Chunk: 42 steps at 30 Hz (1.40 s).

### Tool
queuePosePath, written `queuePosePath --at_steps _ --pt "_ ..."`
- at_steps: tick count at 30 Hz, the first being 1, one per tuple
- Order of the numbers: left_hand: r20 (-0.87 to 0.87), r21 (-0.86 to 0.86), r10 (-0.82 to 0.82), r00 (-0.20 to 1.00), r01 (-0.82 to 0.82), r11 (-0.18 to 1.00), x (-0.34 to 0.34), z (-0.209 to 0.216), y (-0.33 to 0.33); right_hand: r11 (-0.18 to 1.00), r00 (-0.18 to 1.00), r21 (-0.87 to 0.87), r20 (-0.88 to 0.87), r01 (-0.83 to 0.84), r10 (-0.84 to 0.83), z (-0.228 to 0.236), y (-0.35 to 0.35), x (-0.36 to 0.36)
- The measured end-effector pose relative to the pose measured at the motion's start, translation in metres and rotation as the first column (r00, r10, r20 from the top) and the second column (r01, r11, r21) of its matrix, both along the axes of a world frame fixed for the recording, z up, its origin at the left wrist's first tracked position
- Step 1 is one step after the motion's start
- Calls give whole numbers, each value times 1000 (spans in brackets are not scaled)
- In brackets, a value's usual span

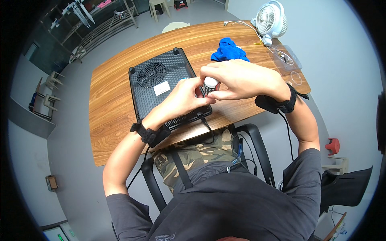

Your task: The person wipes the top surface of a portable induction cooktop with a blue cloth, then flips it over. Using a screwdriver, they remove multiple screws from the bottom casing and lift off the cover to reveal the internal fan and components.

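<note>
A small bottle (pixel 210 86) with a white cap and a dark and red body is tilted in my right hand (pixel 233 80), whose fingers and thumb close round it. My left hand (pixel 185 96) is beside it, fingers curled and thumb reaching toward the bottle's lower end; what the fingers hold, if anything, is hidden. Both hands are over the right side of a flat black appliance (pixel 140 90), which lies underside up. Its textured base shows a round fan grille (pixel 151 74), a white label (pixel 162 88) and corner feet. A bit of blue shows behind my left hand.
A blue cloth (pixel 228 50) lies crumpled beyond my right hand. At the table's far right corner stand a white fan (pixel 270 21) and a clear plastic tray (pixel 284 60) with small items. A black cable (pixel 207 125) hangs off the near edge of the wooden table (pixel 110 100).
</note>
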<state>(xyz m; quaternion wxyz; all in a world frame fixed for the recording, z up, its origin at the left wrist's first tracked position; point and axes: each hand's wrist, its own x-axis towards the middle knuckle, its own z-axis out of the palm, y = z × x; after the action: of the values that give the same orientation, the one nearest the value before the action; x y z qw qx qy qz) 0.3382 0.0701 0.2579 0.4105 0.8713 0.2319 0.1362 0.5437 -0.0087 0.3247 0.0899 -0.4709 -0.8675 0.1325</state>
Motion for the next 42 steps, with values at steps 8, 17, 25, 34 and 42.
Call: queuePosePath --at_steps 8,17,25,34,42 --pt "29 0 -10 1000 10 1000 0 -2 -1 998 999 42 -29 -45 46 1 1 -1" --pt "15 53 -11 1000 10 999 3 -1 -3 999 997 50 -74 -17 20 -3 1 0" --pt "59 -21 -58 997 60 998 4 -4 0 991 989 42 -68 -130 133 1 0 5" --pt "90 122 4 996 -15 992 7 -24 4 997 994 47 84 61 -64 -10 5 -3" --pt "-70 -56 -27 997 23 998 4 0 0 987 995 152 -75 -49 60 -15 1 6"
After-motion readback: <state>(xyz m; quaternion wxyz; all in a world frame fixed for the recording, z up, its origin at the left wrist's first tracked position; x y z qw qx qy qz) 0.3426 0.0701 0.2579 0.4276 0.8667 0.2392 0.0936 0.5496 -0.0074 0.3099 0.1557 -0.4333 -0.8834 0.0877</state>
